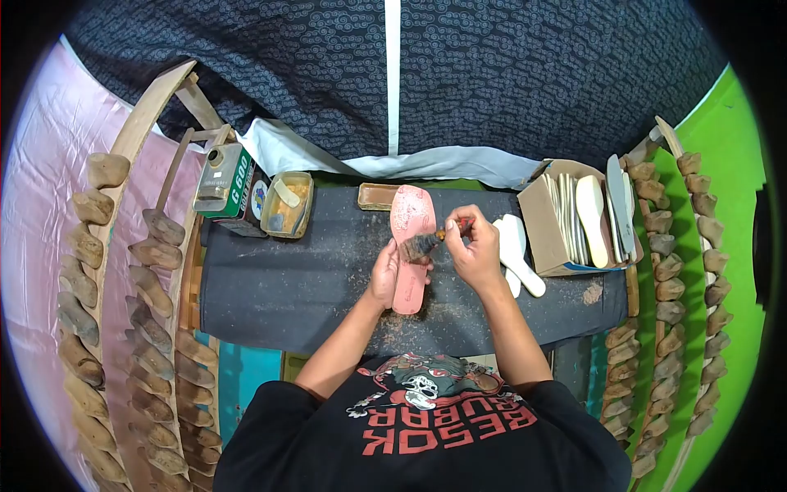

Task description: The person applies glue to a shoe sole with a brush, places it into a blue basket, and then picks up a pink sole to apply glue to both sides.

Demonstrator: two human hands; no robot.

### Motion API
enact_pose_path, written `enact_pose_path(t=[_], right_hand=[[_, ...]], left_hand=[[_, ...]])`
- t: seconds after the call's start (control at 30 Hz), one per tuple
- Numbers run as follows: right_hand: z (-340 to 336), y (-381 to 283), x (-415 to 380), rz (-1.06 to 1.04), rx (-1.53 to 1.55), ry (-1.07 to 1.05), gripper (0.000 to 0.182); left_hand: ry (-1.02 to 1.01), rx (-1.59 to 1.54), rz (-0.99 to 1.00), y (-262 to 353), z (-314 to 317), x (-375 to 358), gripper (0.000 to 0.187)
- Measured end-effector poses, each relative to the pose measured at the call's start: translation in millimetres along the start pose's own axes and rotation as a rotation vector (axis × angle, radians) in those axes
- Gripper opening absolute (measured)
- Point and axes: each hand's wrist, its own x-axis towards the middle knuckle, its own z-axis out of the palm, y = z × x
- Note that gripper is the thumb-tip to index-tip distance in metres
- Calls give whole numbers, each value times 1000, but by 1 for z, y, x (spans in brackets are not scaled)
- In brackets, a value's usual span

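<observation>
My left hand (385,275) is wrapped round the middle of a pink shoe sole (410,291), which has dark writing on it and points away from me above the table. In my right hand (474,246) is a brush (422,246) with dark bristles and an orange-red handle, pinched between the fingers. The bristles lie over the narrow middle of the sole. Some fingers of my left hand are hidden behind the sole.
Off-white soles (516,254) lie right of my hands, beside a cardboard box (545,234) of upright soles. A metal can (221,184), a glue tub (287,205) and a small brown tray (379,197) stand behind. Racks of wooden shoe lasts (82,279) flank the dark table (270,287).
</observation>
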Motion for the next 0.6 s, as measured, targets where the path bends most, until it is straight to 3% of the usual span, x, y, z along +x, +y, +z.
enact_pose_path(t=[0.07, 0.23, 0.43, 0.6], right_hand=[[1, 0, 1, 34, -1, 3, 6], [6, 8, 21, -120, -55, 229, 8], [-10, 10, 4, -61, -84, 208, 8], [-13, 13, 9, -39, -19, 343, 7]], left_hand=[[0, 3, -3, 1, -1, 0, 57], [-30, 59, -33, -1, 14, -2, 58], [-6, -75, 43, 9, 10, -5, 62], [-31, -6, 11, 8, 15, -4, 61]])
